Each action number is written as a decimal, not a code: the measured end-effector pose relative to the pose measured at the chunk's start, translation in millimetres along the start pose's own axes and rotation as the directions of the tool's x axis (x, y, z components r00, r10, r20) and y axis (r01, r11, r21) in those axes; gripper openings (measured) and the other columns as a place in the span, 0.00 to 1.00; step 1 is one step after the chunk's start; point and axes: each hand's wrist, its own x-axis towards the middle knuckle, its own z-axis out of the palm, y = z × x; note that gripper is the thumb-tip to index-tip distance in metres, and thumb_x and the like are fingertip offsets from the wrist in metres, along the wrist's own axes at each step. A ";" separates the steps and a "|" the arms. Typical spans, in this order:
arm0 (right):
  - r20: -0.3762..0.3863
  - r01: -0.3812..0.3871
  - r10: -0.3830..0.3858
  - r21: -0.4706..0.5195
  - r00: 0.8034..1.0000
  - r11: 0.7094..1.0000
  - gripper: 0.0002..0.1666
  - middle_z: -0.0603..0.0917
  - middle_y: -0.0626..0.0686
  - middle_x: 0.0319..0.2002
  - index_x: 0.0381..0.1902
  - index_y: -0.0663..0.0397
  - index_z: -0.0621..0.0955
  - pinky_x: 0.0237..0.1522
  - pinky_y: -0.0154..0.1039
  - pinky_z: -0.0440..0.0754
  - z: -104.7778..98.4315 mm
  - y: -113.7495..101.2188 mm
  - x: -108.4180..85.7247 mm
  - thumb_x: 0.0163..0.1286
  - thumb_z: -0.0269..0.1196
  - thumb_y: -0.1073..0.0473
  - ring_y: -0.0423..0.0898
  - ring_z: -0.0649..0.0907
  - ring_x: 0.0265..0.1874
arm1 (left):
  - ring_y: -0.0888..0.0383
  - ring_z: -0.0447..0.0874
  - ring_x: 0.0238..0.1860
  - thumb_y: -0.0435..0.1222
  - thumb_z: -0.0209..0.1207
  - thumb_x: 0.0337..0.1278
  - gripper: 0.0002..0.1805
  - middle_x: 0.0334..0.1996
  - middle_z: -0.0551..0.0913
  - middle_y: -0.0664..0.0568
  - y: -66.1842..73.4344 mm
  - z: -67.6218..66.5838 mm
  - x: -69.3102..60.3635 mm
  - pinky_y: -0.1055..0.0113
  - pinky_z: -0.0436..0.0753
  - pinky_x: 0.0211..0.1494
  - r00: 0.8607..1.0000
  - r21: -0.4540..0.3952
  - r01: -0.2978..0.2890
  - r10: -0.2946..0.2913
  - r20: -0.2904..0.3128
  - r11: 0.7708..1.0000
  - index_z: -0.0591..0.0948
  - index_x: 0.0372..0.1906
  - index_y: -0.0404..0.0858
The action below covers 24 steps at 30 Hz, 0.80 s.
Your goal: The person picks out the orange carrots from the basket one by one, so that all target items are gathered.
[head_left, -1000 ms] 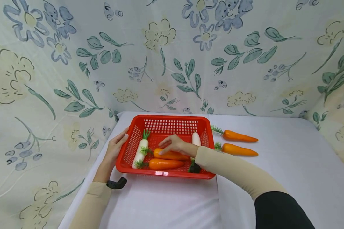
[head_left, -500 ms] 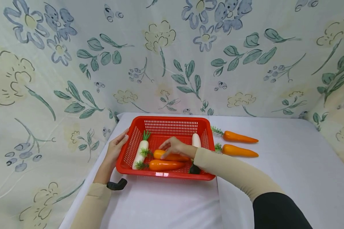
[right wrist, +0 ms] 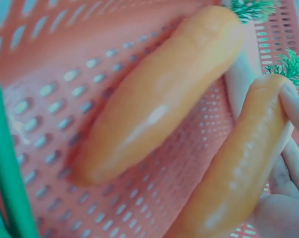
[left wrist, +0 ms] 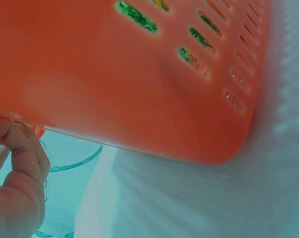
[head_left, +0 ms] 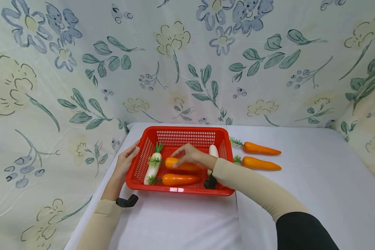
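A red perforated basket [head_left: 187,128] stands on the white-covered table. At its left rim, my left hand [head_left: 126,161] grips the edge; the left wrist view shows curled fingers at the basket wall's rim. Inside, my right hand [head_left: 193,155] holds an orange carrot [right wrist: 238,163] with a green leafy top, thumb near its thick end. A second carrot [head_left: 180,179] lies in front of it on the basket floor. Along the left side lies a white radish [head_left: 152,172] with green leaves. Another white radish [head_left: 213,151] is at the right, partly hidden by my right wrist.
Two more carrots [head_left: 260,148] lie on the table right of the basket, leafy tops toward it. A floral cloth [head_left: 203,52] hangs behind and beside the table. Black wrist cameras [head_left: 127,201] are strapped to the wrists.
My right hand has shifted the carrot slightly away from me, widening the space between it and the front carrot. My left hand has stayed at the basket rim.
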 end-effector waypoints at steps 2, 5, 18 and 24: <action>0.005 -0.001 0.001 0.011 1.000 1.000 0.23 0.88 0.54 0.46 0.47 0.63 0.87 0.44 0.35 0.83 -2.8 -3.2 -1.3 0.52 0.78 0.69 0.46 0.82 0.46 | 0.60 0.84 0.49 0.45 0.57 0.72 0.30 0.69 0.70 0.44 0.2 0.5 -0.8 0.65 0.85 0.49 1.000 0.007 0.005 -0.005 -0.010 1.000 0.67 0.75 0.48; 0.011 0.008 -0.008 0.037 1.000 0.999 0.23 0.87 0.54 0.47 0.48 0.63 0.87 0.43 0.36 0.84 -7.8 -9.3 -3.5 0.52 0.77 0.69 0.46 0.83 0.46 | 0.60 0.84 0.49 0.46 0.57 0.72 0.30 0.70 0.69 0.44 0.2 0.2 -1.6 0.65 0.85 0.49 1.000 0.026 0.008 -0.008 -0.012 1.000 0.67 0.75 0.49; 0.065 0.124 -0.127 0.058 0.990 0.991 0.23 0.87 0.54 0.47 0.52 0.60 0.86 0.49 0.40 0.84 -45.8 -41.1 -31.4 0.57 0.75 0.67 0.51 0.83 0.49 | 0.62 0.83 0.49 0.46 0.57 0.71 0.30 0.71 0.68 0.43 1.6 1.1 -2.2 0.66 0.84 0.49 1.000 0.028 -0.005 0.005 -0.011 1.000 0.67 0.75 0.49; 0.067 0.150 -0.151 0.025 0.986 0.988 0.25 0.87 0.51 0.49 0.54 0.55 0.86 0.57 0.42 0.81 -65.8 -46.0 -50.9 0.57 0.76 0.64 0.48 0.82 0.54 | 0.62 0.83 0.49 0.47 0.58 0.70 0.30 0.70 0.69 0.45 1.6 1.3 -1.9 0.66 0.84 0.50 0.999 0.014 0.023 -0.023 -0.022 1.000 0.68 0.75 0.51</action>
